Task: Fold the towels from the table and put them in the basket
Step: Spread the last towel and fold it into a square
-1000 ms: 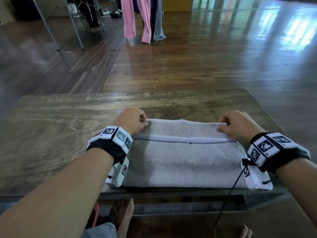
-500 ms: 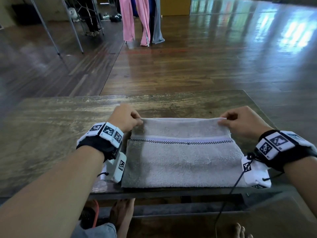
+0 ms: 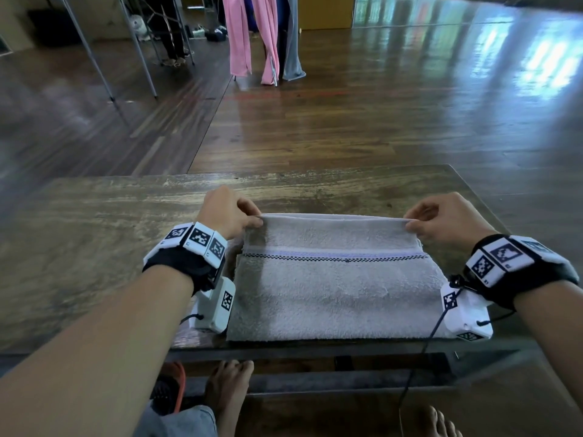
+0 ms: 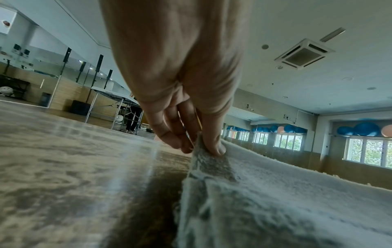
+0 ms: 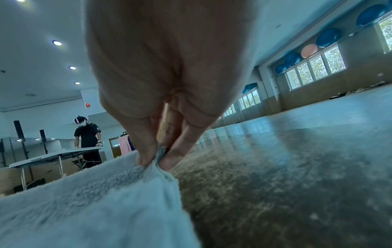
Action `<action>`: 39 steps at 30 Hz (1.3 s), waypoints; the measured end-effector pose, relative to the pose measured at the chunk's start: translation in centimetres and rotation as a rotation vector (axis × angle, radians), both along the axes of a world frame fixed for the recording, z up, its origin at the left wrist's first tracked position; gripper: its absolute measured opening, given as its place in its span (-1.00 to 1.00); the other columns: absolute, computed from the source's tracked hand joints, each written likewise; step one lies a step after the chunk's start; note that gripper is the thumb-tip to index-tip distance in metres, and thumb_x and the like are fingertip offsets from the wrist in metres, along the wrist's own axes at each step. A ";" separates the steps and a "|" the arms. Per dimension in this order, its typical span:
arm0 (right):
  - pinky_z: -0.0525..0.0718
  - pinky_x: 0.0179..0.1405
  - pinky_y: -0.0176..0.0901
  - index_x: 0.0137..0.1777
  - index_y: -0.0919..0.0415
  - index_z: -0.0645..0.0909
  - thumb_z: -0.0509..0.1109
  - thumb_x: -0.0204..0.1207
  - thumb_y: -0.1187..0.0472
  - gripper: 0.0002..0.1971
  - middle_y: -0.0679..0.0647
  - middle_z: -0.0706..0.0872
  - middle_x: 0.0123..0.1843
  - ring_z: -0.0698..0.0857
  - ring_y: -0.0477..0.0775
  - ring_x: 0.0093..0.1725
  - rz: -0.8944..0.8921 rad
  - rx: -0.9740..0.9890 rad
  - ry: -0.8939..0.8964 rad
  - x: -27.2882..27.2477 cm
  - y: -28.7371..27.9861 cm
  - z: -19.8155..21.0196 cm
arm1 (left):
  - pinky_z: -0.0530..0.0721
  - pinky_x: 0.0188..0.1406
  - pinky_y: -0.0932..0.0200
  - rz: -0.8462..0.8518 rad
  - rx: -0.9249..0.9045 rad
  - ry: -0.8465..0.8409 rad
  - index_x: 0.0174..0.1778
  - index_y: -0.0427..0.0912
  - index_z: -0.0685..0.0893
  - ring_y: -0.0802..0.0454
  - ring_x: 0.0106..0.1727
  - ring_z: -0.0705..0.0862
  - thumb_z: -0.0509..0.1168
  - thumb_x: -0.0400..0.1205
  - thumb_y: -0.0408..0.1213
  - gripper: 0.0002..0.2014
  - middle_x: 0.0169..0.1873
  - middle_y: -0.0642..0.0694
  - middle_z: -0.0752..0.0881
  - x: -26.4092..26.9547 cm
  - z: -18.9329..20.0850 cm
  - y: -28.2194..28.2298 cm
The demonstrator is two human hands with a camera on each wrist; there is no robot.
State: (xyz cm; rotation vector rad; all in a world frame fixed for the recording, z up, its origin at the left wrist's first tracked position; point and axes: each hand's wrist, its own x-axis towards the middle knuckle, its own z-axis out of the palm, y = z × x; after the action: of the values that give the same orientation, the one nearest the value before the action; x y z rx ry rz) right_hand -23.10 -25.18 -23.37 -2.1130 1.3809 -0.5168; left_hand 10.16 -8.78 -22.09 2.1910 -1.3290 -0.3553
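A grey towel (image 3: pixel 334 291) with a checked and lilac stripe lies folded on the wooden table (image 3: pixel 94 247), near its front edge. My left hand (image 3: pixel 232 212) pinches the towel's far left corner (image 4: pixel 198 151) between thumb and fingers. At the far right corner (image 5: pixel 160 155) my right hand (image 3: pixel 441 217) pinches it the same way. The far edge is lifted a little off the table between both hands. No basket shows in any view.
Pink and grey cloths (image 3: pixel 252 36) hang on a rack across the wooden floor. Folding tables stand at the back left (image 3: pixel 104 42). Another person (image 5: pixel 88 139) stands at a table far off. My bare feet (image 3: pixel 227 389) are under the table's front edge.
Both hands have raised the towel's far edge off the table and drawn it slightly away from me, so the far flap now stands up taut between them.
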 end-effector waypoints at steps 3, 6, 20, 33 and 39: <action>0.60 -0.09 -0.21 -0.06 0.05 0.79 0.63 0.44 0.31 -0.84 0.05 0.80 -0.20 0.75 0.01 -0.18 -0.011 -0.030 0.036 -0.2 0.0 0.0 | 0.43 -0.42 0.51 -0.001 -0.022 0.028 -0.17 -0.03 0.82 0.29 -0.32 0.70 0.66 0.35 -0.25 -0.80 -0.38 0.13 0.75 -0.1 0.1 0.1; 0.53 -0.16 -0.21 -0.16 -0.03 0.81 0.58 0.51 0.26 -0.87 0.02 0.80 -0.20 0.71 -0.01 -0.10 0.054 -0.057 0.185 0.0 0.3 0.1 | 0.46 -0.38 0.49 -0.050 0.025 0.000 -0.17 -0.04 0.87 0.29 -0.28 0.71 0.63 0.40 -0.23 -0.87 -0.37 0.15 0.76 0.0 0.1 0.2; 0.80 -0.01 0.25 -0.10 -0.11 0.56 0.31 0.58 -0.01 -0.94 0.26 0.82 -0.01 0.82 0.30 -0.01 -0.156 -0.332 -0.511 1.3 0.8 8.5 | 0.68 -0.09 0.24 0.113 -0.614 -0.111 -0.07 -0.15 0.75 0.09 -0.12 0.72 0.44 0.61 -0.16 -0.87 -0.14 -0.04 0.78 -2.7 9.7 1.2; 0.54 0.01 -0.08 -0.16 0.05 0.67 0.56 0.51 0.27 -0.86 0.13 0.80 -0.01 0.70 0.19 -0.06 0.176 -0.341 0.028 -1.5 1.7 1.3 | 0.54 -0.38 0.51 -0.157 -0.125 -0.068 -0.20 -0.11 0.80 0.29 -0.36 0.70 0.51 0.55 -0.31 -0.96 -0.32 -0.08 0.81 0.0 3.4 4.8; 0.60 -0.09 -0.22 -0.22 0.26 0.66 0.49 0.56 0.35 -0.87 0.01 0.77 -0.21 0.67 -0.01 -0.18 0.289 -0.040 -0.023 -1.4 2.5 2.2 | 0.76 -0.17 0.04 -0.195 0.099 0.114 -0.25 -0.20 0.80 -0.02 -0.19 0.76 0.50 0.51 -0.32 -0.95 -0.23 -0.14 0.83 0.6 2.7 4.5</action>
State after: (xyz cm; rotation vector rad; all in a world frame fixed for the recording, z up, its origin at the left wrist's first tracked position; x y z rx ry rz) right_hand -24.49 -22.73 -21.15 -2.2814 1.0346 -0.4521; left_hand 10.74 -4.33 -19.37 2.0898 -1.4930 -0.6228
